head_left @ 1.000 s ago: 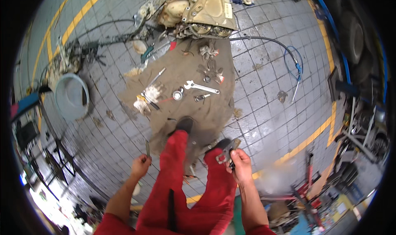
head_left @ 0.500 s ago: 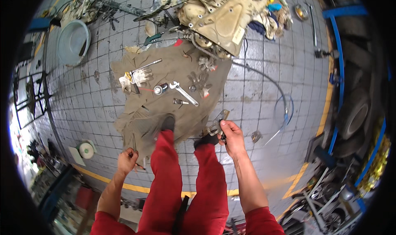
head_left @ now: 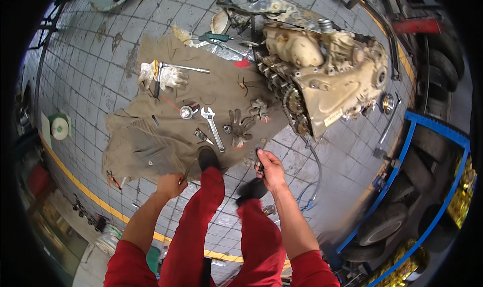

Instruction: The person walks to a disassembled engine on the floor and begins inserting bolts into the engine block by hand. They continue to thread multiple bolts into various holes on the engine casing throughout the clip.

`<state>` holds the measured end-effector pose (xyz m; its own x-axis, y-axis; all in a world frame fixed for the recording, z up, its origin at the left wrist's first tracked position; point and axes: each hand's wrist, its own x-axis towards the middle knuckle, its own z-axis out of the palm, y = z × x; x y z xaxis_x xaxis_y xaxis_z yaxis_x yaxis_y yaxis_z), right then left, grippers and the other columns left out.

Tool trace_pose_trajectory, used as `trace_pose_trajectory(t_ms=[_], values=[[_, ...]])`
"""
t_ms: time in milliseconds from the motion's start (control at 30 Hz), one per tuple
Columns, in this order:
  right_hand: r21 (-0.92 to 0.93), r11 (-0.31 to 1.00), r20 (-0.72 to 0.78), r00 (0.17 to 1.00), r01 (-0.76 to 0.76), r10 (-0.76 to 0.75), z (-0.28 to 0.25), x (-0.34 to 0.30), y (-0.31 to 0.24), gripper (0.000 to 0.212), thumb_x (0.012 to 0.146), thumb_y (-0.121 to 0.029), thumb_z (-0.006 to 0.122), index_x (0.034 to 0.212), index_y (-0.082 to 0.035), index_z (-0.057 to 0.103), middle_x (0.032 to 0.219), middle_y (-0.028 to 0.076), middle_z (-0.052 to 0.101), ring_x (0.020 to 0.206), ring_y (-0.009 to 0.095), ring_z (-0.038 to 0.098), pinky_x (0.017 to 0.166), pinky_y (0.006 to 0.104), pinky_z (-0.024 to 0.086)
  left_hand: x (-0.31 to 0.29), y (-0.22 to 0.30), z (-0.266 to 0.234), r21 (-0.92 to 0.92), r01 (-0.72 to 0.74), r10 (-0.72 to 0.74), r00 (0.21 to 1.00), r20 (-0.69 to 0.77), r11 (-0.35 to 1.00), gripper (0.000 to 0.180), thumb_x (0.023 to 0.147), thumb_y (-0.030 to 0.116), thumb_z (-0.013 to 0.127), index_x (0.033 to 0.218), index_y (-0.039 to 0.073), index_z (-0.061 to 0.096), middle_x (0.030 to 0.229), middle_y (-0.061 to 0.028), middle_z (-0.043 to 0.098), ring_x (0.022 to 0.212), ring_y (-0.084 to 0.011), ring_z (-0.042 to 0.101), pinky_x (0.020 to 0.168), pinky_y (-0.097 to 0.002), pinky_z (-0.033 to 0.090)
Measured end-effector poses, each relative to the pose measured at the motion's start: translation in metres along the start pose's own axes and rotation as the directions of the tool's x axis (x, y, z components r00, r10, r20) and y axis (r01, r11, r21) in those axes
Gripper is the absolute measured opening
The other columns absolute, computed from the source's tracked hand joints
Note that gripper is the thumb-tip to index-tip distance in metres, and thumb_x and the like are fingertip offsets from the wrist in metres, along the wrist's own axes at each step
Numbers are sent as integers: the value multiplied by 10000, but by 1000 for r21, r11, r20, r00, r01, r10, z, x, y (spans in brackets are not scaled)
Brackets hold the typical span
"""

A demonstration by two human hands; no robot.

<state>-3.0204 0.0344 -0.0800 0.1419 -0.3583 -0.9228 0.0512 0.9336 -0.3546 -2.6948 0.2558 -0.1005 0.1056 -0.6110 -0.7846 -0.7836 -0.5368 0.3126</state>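
Observation:
My left hand (head_left: 171, 185) is closed around a thin, narrow metal tool (head_left: 188, 170) that points up past my left shoe; its exact kind is too small to make out. Beyond the right shoe, my right hand (head_left: 271, 171) pinches a small metal part (head_left: 259, 161) with dark and shiny pieces, partly hidden by the fingers. A brown cloth (head_left: 128, 118) is spread on the floor ahead. On it lie an adjustable wrench (head_left: 213, 131), a small tube (head_left: 203, 136), a spray can (head_left: 188, 111) and dark-stained gloves (head_left: 240, 128).
A large beige engine (head_left: 327, 85) stands at the far right of the cloth. White gloves (head_left: 173, 79) and a ratchet (head_left: 188, 68) lie at its far left. Orange-handled pliers (head_left: 113, 180) rest at the left edge. A blue rack (head_left: 415, 136) of tyres borders the right.
My view has turned and I have stepped, so the engine appears farther right and nearer. My left hand has moved away from the orange-handled pliers, rightward toward my left shoe. Both hands keep their hold.

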Motion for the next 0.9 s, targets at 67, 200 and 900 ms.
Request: trace_pose_trajectory(t_ms=[67, 200, 900], values=[[-134, 990, -4, 999, 43, -44, 7, 51, 4, 231, 1031, -356, 745, 1036, -128, 711, 828, -57, 636, 654, 80, 578, 517, 260, 418, 27, -3, 23, 16, 1, -2, 1000, 9, 1000, 296, 916, 387, 675, 858, 99, 711, 861, -184, 748, 847, -443, 722, 755, -565, 571], [-223, 974, 36, 999, 28, -20, 25, 138, -4, 247, 1032, -373, 736, 1021, -132, 682, 827, -45, 642, 644, 89, 560, 492, 253, 393, 92, 1, 36, 39, -56, 56, 998, -15, 998, 304, 926, 384, 670, 962, 83, 694, 854, -198, 746, 849, -438, 723, 749, -562, 568], [-733, 624, 119, 954, 271, -274, 38, 297, -12, 352, 1019, -383, 750, 1037, -33, 722, 697, -29, 603, 584, 73, 530, 487, 268, 398, 258, 59, 60, -27, -220, 178, 848, -499, 975, 276, 990, 294, 641, 874, 43, 641, 816, -150, 727, 746, -391, 721, 659, -512, 563]])
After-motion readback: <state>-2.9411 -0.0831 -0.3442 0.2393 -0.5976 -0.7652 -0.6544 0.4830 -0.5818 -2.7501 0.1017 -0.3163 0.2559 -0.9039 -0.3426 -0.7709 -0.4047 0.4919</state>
